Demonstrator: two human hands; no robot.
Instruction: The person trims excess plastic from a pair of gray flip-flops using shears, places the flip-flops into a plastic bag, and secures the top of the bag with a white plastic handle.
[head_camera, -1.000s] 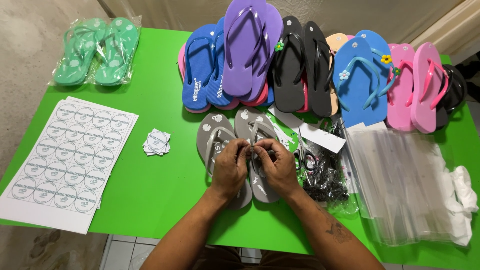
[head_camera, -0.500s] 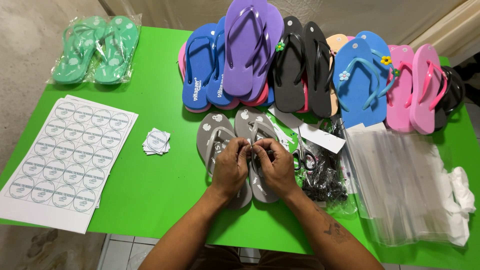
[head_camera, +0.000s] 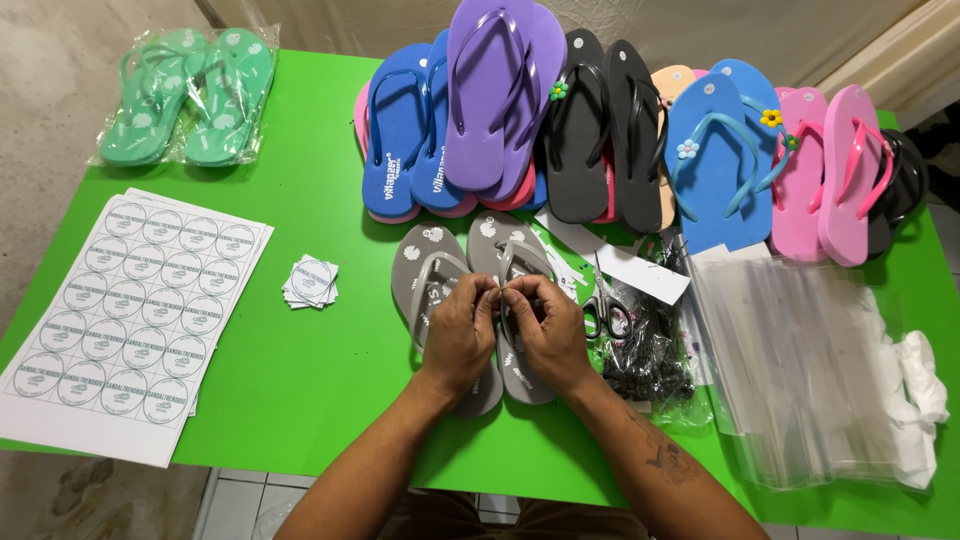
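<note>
Over the grey flip-flops (head_camera: 510, 262), both hands (head_camera: 505, 330) curl, fingertips pinched together.

Upper left of frame: clear plastic bag (head_camera: 185, 95) w/ green flip-flops inside. Left edge: white sheet of round stickers (head_camera: 130, 320), rows of circles w/ teal rims. Centre-left: small stack of cut square stickers (head_camera: 311, 281), white. Right side: pile of empty clear bags (head_camera: 800, 370), flat, overlapping.
</note>
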